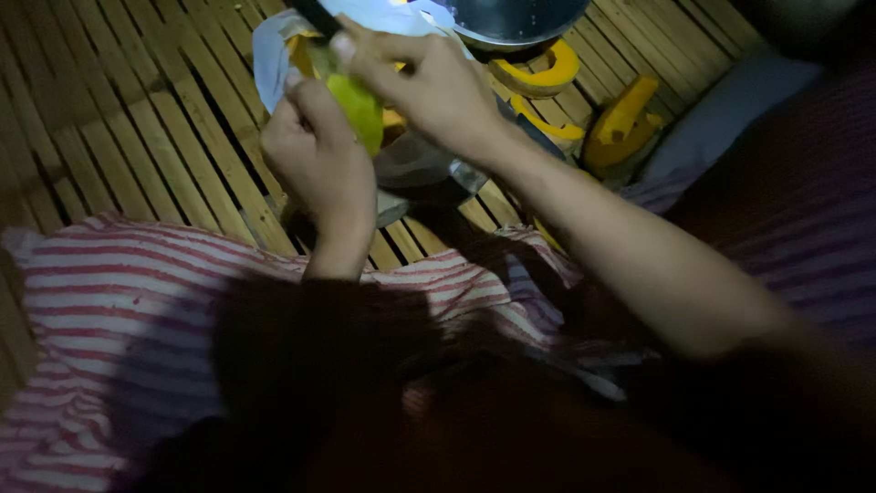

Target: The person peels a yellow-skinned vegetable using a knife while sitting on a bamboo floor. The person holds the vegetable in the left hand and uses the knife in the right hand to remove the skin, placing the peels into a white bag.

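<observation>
My left hand grips a yellow-green fruit from its left side, fingers curled round it. My right hand reaches over the fruit from the right and holds a dark-handled knife whose handle sticks out at the top edge. The blade is hidden behind the fingers and the fruit. Both hands hover above a slatted bamboo floor.
A metal bowl sits at the top. Yellow peel strips and a yellow piece lie beside it. A pale plastic sheet lies under the hands. Red-striped white cloth covers my lap; a grey cushion is at right.
</observation>
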